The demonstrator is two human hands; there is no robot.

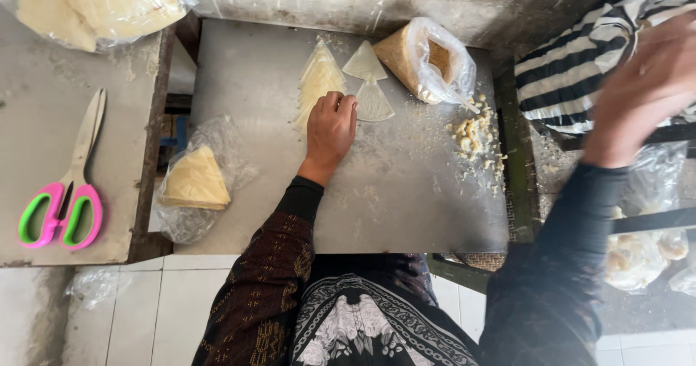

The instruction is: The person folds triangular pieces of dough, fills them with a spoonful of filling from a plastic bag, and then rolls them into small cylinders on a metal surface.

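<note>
Left hand: knuckles down on the metal table, fingers curled under, closed; fingertips press at the near tip of the stack of triangular wrappers. Nothing is pinched that I can see.
Wrapper stack: pale yellow, fanned, long axis running far-to-near, apex far, lying directly beyond and slightly left of the left fingers, touching them.
Single wrappers: one triangle just right of the left fingertips; another farther, beside the filling bag.
Filling bag: clear plastic, lying on its side, mouth toward the right, crumbs spilled near it.
Right hand: raised, blurred, off to the right over a striped cloth, well apart from the wrappers; finger state cannot be told.
Nearer hand: left.
Elsewhere: bagged wrappers at the table's left edge; pink-and-green scissors on the left table.
</note>
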